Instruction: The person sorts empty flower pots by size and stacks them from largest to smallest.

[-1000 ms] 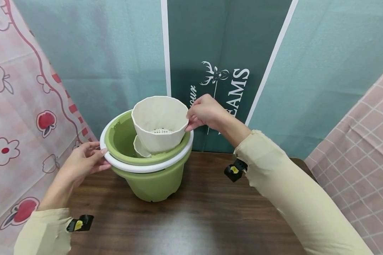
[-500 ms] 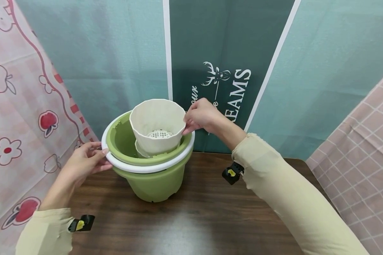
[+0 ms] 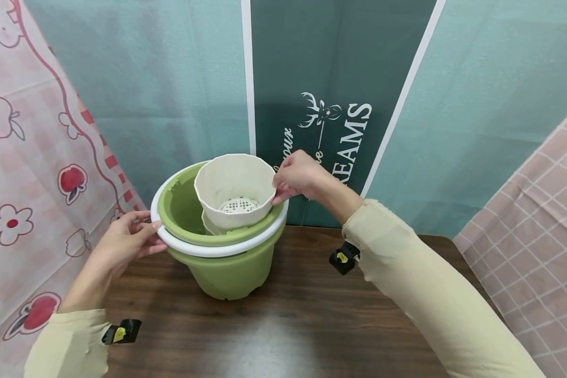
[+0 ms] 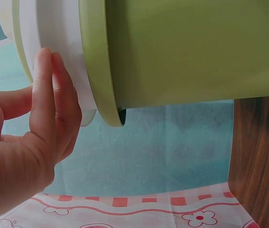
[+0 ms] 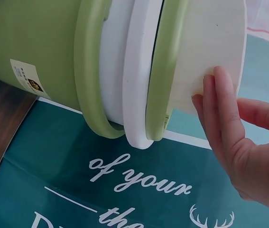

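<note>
Several plastic flowerpots stand nested at left of centre in the head view. The outermost green flowerpot [image 3: 231,275] holds a white flowerpot [image 3: 217,251], and inside that sits another green flowerpot [image 3: 179,210]. A faceted cream flowerpot [image 3: 236,218] with a perforated bottom is partly inside, at the stack's right side. Beneath it shows the edge of another cream piece [image 3: 210,227]. My right hand [image 3: 300,177] pinches the cream pot's right rim, fingers along its outer wall [image 5: 205,66]. My left hand [image 3: 126,240] grips the white pot's rim at the left, fingers against its outside [image 4: 63,38].
The stack stands on a dark wooden table [image 3: 312,315]. Behind it hangs a teal cloth [image 3: 160,79] with a deer print and lettering. A pink patterned cloth [image 3: 33,184] borders the left side, a pink checked one [image 3: 538,252] the right.
My right hand has lowered the cream flowerpot a little further into the stack, moving slightly down. My left hand stays at the white rim.
</note>
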A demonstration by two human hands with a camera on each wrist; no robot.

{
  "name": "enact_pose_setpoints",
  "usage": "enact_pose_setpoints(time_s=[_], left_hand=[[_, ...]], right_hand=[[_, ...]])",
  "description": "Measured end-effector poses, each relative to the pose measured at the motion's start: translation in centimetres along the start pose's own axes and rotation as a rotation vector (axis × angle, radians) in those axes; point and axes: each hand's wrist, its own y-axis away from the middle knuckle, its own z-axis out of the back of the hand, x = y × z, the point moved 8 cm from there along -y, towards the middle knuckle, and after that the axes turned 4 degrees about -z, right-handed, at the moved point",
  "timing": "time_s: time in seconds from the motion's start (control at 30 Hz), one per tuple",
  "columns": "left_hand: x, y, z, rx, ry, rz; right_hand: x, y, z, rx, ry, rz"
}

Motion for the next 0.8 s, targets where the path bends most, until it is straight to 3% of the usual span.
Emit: enact_pose_setpoints(time_s=[0.27, 0.8], left_hand=[[0.2, 0.0, -0.1, 0.002, 0.018, 0.0], [-0.2, 0.0, -0.1, -0.001, 0.046, -0.031]], right_hand=[[-1.2, -0.5, -0.4, -0.014, 0.02, -0.041], [-1.7, -0.8, -0.9, -0.023, 0.043, -0.039]])
